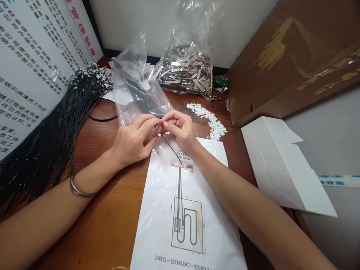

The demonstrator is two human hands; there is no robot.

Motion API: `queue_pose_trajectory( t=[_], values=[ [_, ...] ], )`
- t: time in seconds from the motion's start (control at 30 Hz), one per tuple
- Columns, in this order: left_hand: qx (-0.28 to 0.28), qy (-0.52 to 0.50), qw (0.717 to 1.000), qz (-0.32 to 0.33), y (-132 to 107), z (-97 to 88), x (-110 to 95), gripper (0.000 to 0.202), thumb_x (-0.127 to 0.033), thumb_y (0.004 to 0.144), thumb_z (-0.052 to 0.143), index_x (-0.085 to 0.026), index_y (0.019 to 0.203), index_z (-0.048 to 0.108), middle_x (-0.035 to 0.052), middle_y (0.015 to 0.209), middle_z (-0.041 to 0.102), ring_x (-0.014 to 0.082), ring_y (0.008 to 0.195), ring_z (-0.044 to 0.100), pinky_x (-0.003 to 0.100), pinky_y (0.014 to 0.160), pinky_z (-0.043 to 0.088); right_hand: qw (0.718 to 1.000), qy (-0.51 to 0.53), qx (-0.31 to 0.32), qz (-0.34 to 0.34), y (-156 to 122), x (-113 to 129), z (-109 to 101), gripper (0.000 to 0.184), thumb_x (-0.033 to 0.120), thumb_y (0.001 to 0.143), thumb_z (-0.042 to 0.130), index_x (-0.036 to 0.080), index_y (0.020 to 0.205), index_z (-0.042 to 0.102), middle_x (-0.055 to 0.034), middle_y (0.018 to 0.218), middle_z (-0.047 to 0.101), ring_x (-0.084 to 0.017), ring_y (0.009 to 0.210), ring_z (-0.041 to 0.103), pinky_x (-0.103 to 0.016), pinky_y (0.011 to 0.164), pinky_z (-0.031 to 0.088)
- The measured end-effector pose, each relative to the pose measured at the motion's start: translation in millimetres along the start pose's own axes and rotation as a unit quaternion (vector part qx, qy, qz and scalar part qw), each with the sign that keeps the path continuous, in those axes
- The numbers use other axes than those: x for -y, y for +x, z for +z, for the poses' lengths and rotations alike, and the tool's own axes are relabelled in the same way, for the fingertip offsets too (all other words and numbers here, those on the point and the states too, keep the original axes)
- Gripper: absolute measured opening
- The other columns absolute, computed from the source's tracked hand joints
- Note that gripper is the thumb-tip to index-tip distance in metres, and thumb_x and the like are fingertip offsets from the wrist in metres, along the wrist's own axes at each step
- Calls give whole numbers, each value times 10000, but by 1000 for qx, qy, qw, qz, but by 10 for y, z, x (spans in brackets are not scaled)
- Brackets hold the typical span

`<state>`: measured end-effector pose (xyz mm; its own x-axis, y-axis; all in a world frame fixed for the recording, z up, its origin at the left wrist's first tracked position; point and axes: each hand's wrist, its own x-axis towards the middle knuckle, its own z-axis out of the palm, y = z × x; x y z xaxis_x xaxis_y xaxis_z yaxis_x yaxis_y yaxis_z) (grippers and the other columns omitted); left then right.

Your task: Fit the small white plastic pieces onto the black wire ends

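My left hand [136, 138] and my right hand [181, 131] meet over the top of a printed sheet, their fingers closed in a pinch. Between them is the end of a thin black wire [172, 147], which slants down to the right across the paper. A small shiny bit shows at the fingertips, too covered to name. Under the wire's lower end, a taped strip [182, 167] lies on the drawing sheet [157, 210]. A clear plastic bag [126, 93] with something dark inside lies just behind my hands.
A large bundle of black wires [47, 150] with white ends fills the left. Behind stand a clear bag of metal strips [182, 71] and a green tape measure [221, 83]. Small white pieces [215, 125] lie scattered. At right are a brown box [281, 56] and folded white card [281, 161].
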<state>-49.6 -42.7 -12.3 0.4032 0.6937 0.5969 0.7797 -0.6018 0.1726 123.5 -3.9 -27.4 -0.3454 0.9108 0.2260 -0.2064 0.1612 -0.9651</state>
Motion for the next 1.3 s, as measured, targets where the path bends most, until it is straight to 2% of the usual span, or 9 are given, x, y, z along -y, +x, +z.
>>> queue_pose_trajectory(
  t=[0.1,0.23,0.33,0.4,0.53,0.83,1.03,1.17,1.3],
  values=[
    [45,-3,998,-36,6,-4,-5,342,-298,863,571,-197,1188,600,68,1208,703,202,1026,686,244,661,512,1000,6,-4,1,3,-3,4,280,457,719,707,216,763,570,3,590,689,-154,573,663,-278,546,495],
    [88,31,992,-87,4,5,10,364,-313,890,566,-210,1235,620,55,1174,735,204,900,721,264,625,483,1000,27,7,13,0,3,4,307,469,701,723,213,758,563,-2,606,700,-155,574,671,-271,534,485],
    [74,45,992,-95,-12,23,36,253,-275,938,506,-240,1065,722,27,1076,769,195,870,728,268,632,477,998,47,13,39,10,-7,-3,319,469,706,719,214,771,537,-13,663,720,-157,571,680,-261,506,475],
    [59,48,993,-89,-25,37,53,268,-276,954,490,-247,977,755,21,992,785,190,825,731,271,633,481,998,44,-32,39,23,-24,2,298,446,723,701,213,795,530,-17,705,731,-142,553,673,-239,468,448],
    [22,26,999,-35,-33,59,71,278,-273,954,497,-248,983,772,27,953,789,177,782,719,278,675,513,990,-13,-141,10,43,-61,44,185,354,785,644,208,834,542,-17,750,735,-113,549,670,-212,449,434],
    [-65,-73,983,153,21,47,64,176,-196,916,569,-209,920,744,16,856,789,131,783,738,221,725,578,985,-129,-117,4,51,-154,67,31,243,873,569,215,874,557,-6,788,721,-151,796,719,-293,724,575],
    [-92,-137,960,227,11,62,71,158,-146,875,627,-205,1002,701,10,847,788,114,710,743,181,637,572,988,-102,-105,-49,30,-141,89,138,344,901,584,211,921,555,-29,845,727,-166,869,726,-271,673,570],
    [-113,-145,967,174,-18,74,58,156,-147,870,646,-213,991,719,10,847,791,126,707,749,179,642,583,998,-36,-34,-45,12,-120,105,221,412,869,635,209,915,562,-5,773,710,-150,760,718,-264,644,569],
    [-161,-260,952,-19,4,69,20,102,-193,873,670,-195,958,726,17,825,782,110,638,728,172,600,580,999,-9,28,-17,-5,-89,111,281,449,828,686,203,886,565,33,693,663,-117,605,675,-249,575,561]
  ],
)
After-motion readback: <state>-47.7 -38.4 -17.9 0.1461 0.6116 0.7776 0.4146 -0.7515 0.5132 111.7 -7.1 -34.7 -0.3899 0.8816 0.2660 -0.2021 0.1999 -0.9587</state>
